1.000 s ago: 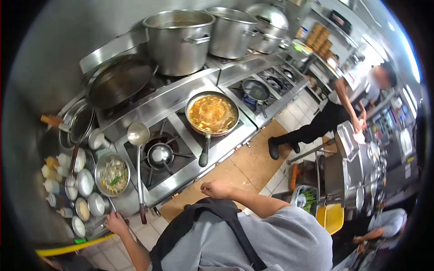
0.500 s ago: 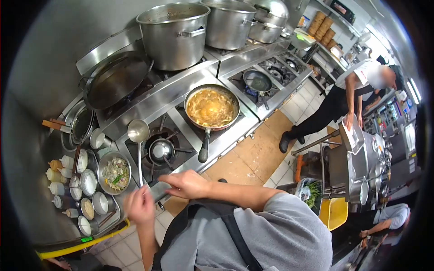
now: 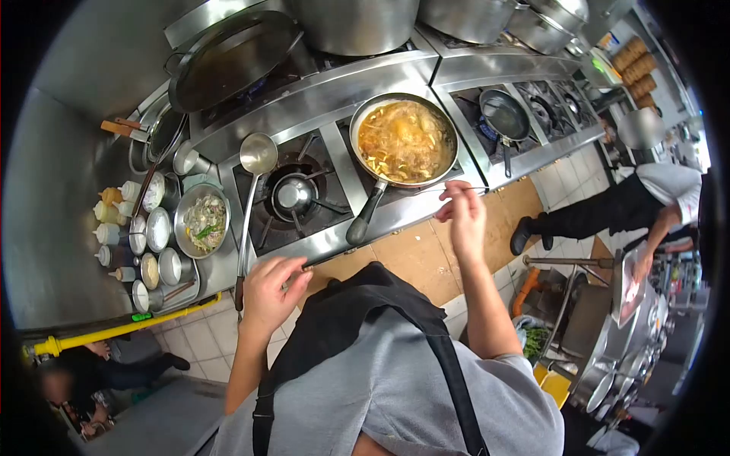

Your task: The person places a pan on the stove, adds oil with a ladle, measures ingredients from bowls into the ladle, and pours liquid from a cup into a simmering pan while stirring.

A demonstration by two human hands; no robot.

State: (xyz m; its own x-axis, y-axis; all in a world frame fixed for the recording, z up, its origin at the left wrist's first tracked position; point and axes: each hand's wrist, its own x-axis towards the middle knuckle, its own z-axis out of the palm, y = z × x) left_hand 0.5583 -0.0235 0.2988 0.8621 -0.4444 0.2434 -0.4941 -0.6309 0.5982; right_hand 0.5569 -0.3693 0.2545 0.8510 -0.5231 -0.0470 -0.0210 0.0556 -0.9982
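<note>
Now, in the head view, the filled pan [image 3: 395, 99] sits at one o'clock — probably heavy, sloshing; best hold is its handle [image 3: 366, 219], seven-o'clock side, towards the stove [image 3: 327, 247] edge. Right hand [image 3: 464, 214] seemingly pinches a thin stick [image 3: 477, 188], floor [image 3: 414, 254] giving room below; left hand's [image 3: 272, 295] grip — cannot tell.

Pale floor tiles [image 3: 201, 342] (brown in one strip), grey wall [image 3: 84, 167].

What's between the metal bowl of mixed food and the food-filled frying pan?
In the head view, a long-handled ladle and a gas burner lie between the metal bowl and the frying pan.
</note>
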